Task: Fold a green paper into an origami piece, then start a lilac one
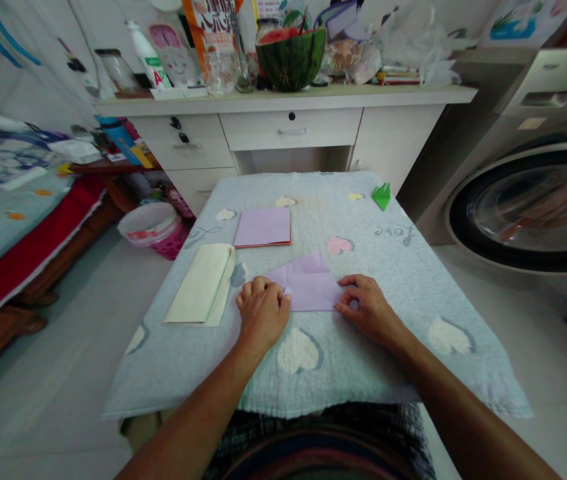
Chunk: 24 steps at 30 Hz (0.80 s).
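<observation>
With the purple sheet [308,288] as the clock's centre and 12 o'clock pointing away from the person, the sheet lies folded on the cloth [353,373], between the hands. Its lower edge runs straight along 6 o'clock; its upper edge slopes up to a peak near 1 o'clock, and faint creases cross it.

The left hand [262,308] rests at 8 o'clock, back up, fingers curled, thumb side against the sheet's left part. Whether it pinches the paper or only presses it down, I cannot tell. The right hand [367,308] sits between 3 and 4 o'clock, thumb and index finger bent toward each other at the sheet's right edge, with a small gap inside the curve; whether the 2 tips grasp the edge or only touch it, I cannot tell.

At 9 o'clock, just beyond the left hand, lies a folded cream paper [197,283]. Between 10 and 11 is a flat purple stack [263,225] with a red lower edge. A green folded piece [381,196] sits between 1 and 2, near the cloth's far right corner.

Past the cloth at 12 stands a white cabinet [251,130], bearing a cut watermelon [291,61]. A washer [531,100] stands between 2 and 3; a pink bin [171,247], between 9 and 10.
</observation>
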Tool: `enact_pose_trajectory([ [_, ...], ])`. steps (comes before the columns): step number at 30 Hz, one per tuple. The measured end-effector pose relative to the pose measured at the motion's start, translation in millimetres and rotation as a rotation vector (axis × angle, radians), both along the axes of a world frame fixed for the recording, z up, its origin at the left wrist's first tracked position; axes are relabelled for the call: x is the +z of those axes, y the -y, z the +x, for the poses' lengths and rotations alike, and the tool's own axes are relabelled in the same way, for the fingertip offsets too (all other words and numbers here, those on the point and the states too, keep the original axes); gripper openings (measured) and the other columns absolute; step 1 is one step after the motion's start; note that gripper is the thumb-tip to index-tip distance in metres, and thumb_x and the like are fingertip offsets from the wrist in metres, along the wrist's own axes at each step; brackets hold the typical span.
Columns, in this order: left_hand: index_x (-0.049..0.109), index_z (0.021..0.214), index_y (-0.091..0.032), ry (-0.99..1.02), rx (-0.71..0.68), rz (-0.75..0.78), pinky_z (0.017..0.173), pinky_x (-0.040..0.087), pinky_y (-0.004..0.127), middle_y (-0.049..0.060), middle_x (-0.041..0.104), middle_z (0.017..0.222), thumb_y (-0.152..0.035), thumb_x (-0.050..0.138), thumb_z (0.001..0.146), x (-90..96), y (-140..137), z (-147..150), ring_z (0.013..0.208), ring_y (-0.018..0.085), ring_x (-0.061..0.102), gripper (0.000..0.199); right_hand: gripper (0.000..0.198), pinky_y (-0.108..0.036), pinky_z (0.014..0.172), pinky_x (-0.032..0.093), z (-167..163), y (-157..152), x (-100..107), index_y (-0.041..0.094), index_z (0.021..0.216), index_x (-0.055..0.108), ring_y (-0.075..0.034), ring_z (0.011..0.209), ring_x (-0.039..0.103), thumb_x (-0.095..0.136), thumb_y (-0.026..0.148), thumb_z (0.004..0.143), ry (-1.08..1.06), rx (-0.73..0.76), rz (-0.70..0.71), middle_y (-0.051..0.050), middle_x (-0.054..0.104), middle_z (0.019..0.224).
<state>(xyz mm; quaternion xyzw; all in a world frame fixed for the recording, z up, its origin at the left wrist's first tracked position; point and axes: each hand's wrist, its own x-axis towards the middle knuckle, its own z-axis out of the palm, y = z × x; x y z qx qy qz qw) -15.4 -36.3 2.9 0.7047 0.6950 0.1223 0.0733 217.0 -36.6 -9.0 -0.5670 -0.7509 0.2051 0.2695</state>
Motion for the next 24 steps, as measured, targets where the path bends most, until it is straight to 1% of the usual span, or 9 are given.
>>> enact_pose_trajectory([
  [4, 0.063, 0.083, -0.021, -0.005, -0.005, 0.017, 0.087, 0.033, 0.039, 0.006, 0.053, 0.104, -0.034, 0.052, 0.087, -1.1, 0.2, -0.6, 0.103, 0.025, 0.044, 0.017, 0.012, -0.047, 0.098, 0.038, -0.1, -0.4, 1.5, 0.02, 0.062, 0.065, -0.027, 0.108, 0.053, 0.072, 0.018, 0.071, -0.002, -0.002, -0.017, -0.008, 0.062, 0.111],
  [10, 0.062, 0.083, -0.021, -0.01, -0.001, 0.043, 0.085, 0.034, 0.04, 0.006, 0.052, 0.103, -0.034, 0.053, 0.087, -3.2, -0.6, -0.2, 0.102, 0.025, 0.044, 0.017, 0.011, -0.047, 0.099, 0.038, 0.2, -0.5, -1.4, 0.02, 0.062, 0.065, -0.027, 0.108, 0.053, 0.072, 0.018, 0.071, -0.005, -0.005, -0.011, -0.008, 0.062, 0.112],
  [24, 0.061, 0.084, -0.021, -0.009, 0.031, 0.005, 0.085, 0.034, 0.039, 0.006, 0.051, 0.104, -0.035, 0.054, 0.086, -1.2, -2.4, 2.3, 0.101, 0.026, 0.043, 0.016, 0.012, -0.047, 0.099, 0.038, 0.2, 0.6, -1.3, 0.02, 0.062, 0.065, -0.027, 0.108, 0.052, 0.072, 0.017, 0.071, -0.011, -0.007, -0.001, -0.008, 0.062, 0.112],
])
